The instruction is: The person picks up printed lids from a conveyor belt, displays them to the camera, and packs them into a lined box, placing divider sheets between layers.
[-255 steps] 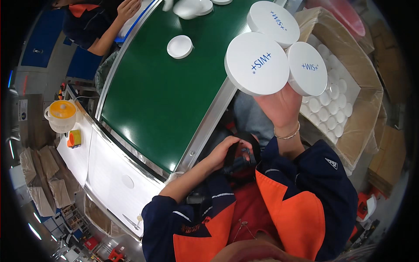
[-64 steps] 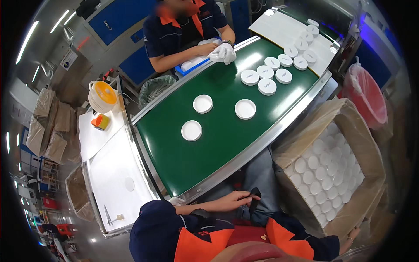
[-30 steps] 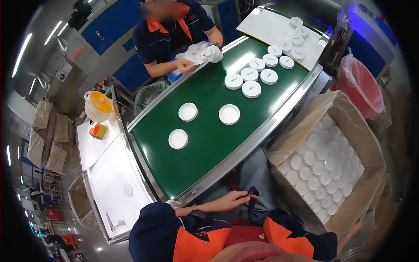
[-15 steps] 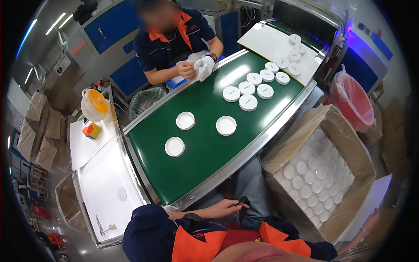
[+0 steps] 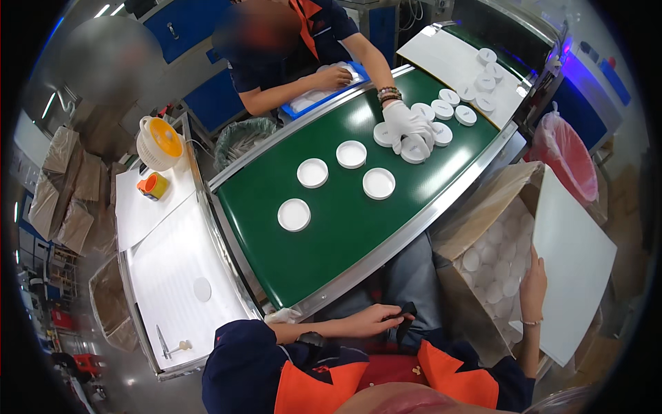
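My left hand (image 5: 378, 321) is low in the middle, over my lap, its fingers closed on a small black strap-like thing (image 5: 408, 317) that I cannot make out fully. To the right, my right hand (image 5: 533, 288) grips the left edge of a stiff white sheet (image 5: 576, 265). The sheet stands tilted over the right part of an open cardboard carton (image 5: 452, 241) and hides some of its contents. Rows of round white lids (image 5: 493, 272) fill the carton, which seems lined with a clear bag.
Round white lids (image 5: 379, 183) lie on a green conveyor belt (image 5: 331, 248). Across it, a co-worker's gloved hand (image 5: 408, 127) covers a lid; the other reaches into a blue tray (image 5: 303, 109). A white side table (image 5: 172, 276) stands left, a pink-lined bin (image 5: 565, 159) right.
My right hand has brought the white sheet up and left across the carton. The co-worker's gloved hand has reached onto the lids, and another lid lies open-side up on the belt.
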{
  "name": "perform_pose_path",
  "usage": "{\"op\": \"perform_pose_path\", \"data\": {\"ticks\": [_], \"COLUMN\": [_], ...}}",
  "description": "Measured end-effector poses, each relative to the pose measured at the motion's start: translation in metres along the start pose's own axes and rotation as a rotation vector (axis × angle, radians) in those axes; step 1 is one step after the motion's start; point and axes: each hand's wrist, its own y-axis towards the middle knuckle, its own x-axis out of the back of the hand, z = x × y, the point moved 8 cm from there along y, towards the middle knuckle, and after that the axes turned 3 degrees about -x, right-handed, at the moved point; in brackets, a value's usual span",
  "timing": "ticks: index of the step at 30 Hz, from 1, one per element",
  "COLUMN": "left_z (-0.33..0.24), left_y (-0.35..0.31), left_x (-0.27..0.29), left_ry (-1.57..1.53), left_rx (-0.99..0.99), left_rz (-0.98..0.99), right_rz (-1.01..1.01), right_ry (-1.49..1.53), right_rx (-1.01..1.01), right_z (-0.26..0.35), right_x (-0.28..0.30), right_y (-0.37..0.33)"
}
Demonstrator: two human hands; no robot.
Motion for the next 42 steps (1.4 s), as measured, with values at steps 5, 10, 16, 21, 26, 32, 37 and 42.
{"op": "perform_pose_path", "data": {"ticks": [5, 10, 16, 21, 26, 32, 37, 42], "left_z": [0.002, 0.009, -0.019, -0.025, -0.047, -0.022, 0.032, 0.036], "left_y": [0.001, 0.005, 0.024, 0.102, 0.222, 0.292, 0.293, 0.292], "left_x": [-0.004, -0.006, 0.005, 0.015, -0.044, -0.059, -0.047, -0.053], "left_ry": [0.029, 0.060, -0.278, -0.277, -0.104, 0.011, -0.146, -0.178], "left_rx": [-0.023, 0.117, 0.085, -0.015, -0.167, -0.261, -0.089, -0.119], "left_rz": [0.020, 0.120, 0.329, -0.094, -0.122, -0.200, -0.183, -0.184], "right_rz": [-0.060, -0.065, 0.030, -0.052, -0.165, -0.168, 0.084, 0.010], "right_ry": [0.142, 0.171, 0.534, 0.503, 0.583, 0.715, 1.021, 0.933], "right_rx": [0.124, 0.064, -0.133, -0.143, -0.084, 0.006, -0.131, -0.111], "right_z": [0.017, 0.004, -0.003, 0.015, 0.028, 0.028, 0.017, 0.007], "right_x": [-0.025, -0.040, -0.036, -0.022, -0.015, -0.045, -0.087, -0.088], "right_y": [0.015, 0.018, 0.010, -0.002, -0.003, -0.005, -0.002, 0.002]}}
